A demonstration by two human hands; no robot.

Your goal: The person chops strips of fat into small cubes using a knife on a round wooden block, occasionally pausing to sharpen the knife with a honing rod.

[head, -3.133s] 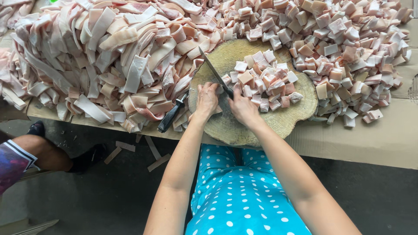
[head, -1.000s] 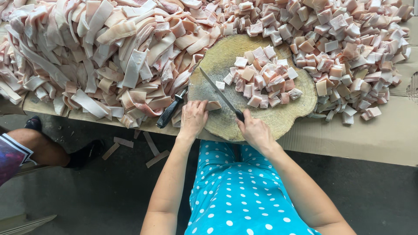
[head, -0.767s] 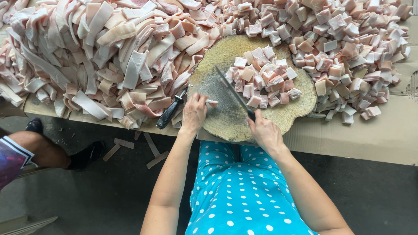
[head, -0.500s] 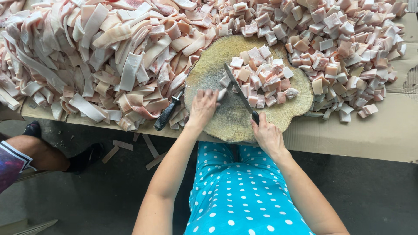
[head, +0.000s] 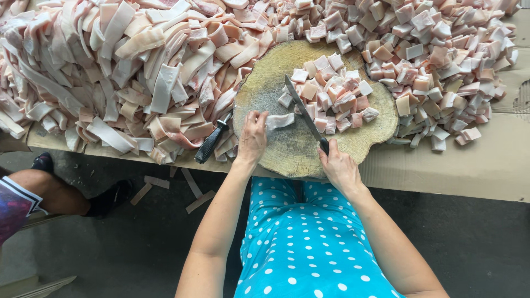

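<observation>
Two hands worked a round wooden block in the head view. The left hand pinned a pale strip of fat with pressed fingertips on the block's near side. The right hand was closed around a knife, blade beside the strip. Soft, light and probably slippery, the strip looked best held flat near its end.

The chopping block sits at the counter's near edge, strips left, cubes right, spare knife between strips and block.
</observation>
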